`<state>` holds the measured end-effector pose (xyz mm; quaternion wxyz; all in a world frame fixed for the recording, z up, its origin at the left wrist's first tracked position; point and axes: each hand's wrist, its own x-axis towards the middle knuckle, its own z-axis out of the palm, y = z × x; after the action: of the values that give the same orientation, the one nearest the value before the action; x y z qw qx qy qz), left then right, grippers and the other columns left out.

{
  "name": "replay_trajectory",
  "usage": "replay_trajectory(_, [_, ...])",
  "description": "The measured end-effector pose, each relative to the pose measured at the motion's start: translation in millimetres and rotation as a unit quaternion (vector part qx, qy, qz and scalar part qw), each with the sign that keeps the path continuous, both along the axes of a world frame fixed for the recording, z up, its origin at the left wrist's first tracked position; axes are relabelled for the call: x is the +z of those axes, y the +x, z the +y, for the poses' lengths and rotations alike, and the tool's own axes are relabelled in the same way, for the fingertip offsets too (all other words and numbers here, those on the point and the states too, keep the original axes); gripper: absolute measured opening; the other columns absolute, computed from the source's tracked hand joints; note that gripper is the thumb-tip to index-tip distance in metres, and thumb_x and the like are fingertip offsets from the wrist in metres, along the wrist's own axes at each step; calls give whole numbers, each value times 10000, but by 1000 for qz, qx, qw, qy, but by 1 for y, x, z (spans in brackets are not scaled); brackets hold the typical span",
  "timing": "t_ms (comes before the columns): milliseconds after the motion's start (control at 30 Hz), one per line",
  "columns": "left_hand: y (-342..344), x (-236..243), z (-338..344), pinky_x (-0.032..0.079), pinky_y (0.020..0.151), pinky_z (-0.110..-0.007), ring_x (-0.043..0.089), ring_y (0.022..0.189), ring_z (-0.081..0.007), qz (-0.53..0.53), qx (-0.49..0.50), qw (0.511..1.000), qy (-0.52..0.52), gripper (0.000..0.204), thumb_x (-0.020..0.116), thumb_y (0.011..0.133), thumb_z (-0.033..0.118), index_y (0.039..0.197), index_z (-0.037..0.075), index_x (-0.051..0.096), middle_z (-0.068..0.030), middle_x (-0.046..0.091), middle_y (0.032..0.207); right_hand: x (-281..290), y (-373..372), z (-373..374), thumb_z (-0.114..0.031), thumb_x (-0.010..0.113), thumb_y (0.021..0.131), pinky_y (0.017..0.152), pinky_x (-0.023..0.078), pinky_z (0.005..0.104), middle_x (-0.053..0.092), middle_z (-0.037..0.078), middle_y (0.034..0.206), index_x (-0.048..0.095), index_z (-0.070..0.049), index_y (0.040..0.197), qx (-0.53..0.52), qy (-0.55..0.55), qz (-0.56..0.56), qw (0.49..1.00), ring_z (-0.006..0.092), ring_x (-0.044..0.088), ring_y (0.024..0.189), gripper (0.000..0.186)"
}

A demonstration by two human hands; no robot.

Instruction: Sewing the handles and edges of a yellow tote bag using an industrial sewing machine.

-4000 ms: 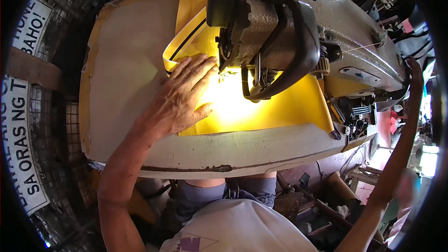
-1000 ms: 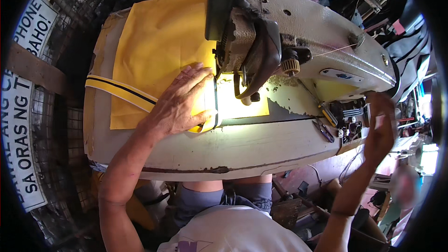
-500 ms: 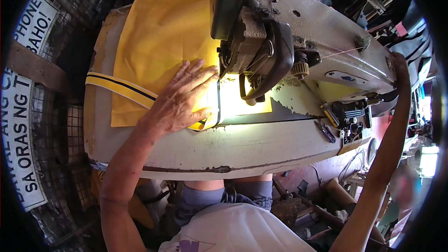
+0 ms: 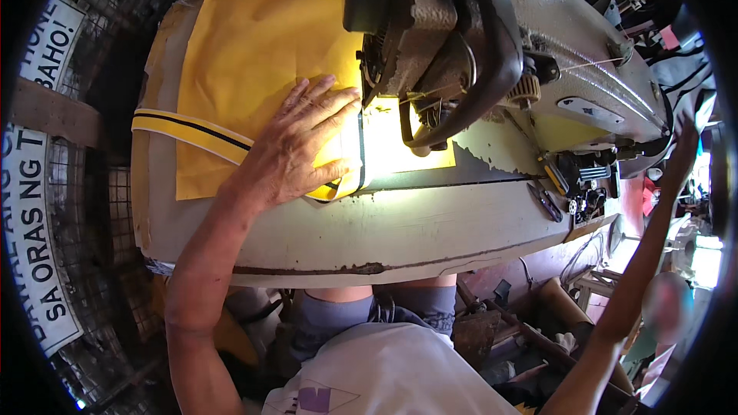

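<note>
Left of the machine, left hand sits flat on yellow cloth, fingers slightly apart, striped band running front-to-back by the fingertips; right hand's way off, can't tell its grip

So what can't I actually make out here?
All in the head view:
Part of the striped strip: covered by the left hand.
The needle's tip: masked by dark parts and bright glare under the sewing machine.
Whether the right hand grips anything: too small and dim near the picture's rim.
The larger white sign: its left side is cut off by the dark rim.
</note>
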<state>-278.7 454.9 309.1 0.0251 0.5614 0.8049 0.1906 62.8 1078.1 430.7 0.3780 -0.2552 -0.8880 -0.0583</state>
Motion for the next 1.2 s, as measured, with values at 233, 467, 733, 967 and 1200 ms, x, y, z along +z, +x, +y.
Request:
replay_trajectory(233, [0,-3,0,230,1193,-467,352,1395,-307,22,-7,1000,18,652,708,811,328,1345,13,508,-102,468,1431,31,-87,26,-170,425,996,963,462,307,611,147,1240,490,-101,1414,-50,-351,-30,934,235,611,1109,429])
replay_trajectory(467, [2,-6,0,207,1206,-451,342,1404,-291,48,-11,999,10,647,694,835,335,1370,32,493,-110,462,1438,-10,-49,-46,-326,571,969,781,496,306,648,71,1043,497,-83,1384,24,-336,122,933,155,610,875,487])
replay_trajectory(733, [-47,7,-26,228,1184,-436,316,1422,-294,81,89,992,-38,665,582,923,447,1444,70,415,-127,382,1516,-89,-50,-110,-424,456,1026,730,437,292,553,27,861,549,-70,1016,62,-201,301,930,122,510,770,366])
replay_trajectory(967, [78,29,-67,306,1110,-498,366,1350,-400,84,188,956,-210,681,573,926,447,1435,25,410,-196,374,1491,-76,-54,-123,-490,432,1016,747,437,308,565,46,866,550,-37,1021,28,-316,352,881,144,520,792,469])
replay_trajectory(1200, [73,11,-28,273,1136,-498,346,1360,-405,105,113,987,-50,630,592,922,400,1367,-23,452,-234,399,1436,-79,-55,-118,-493,443,1009,738,441,320,594,62,880,573,-16,1056,23,-283,367,886,163,532,776,497])
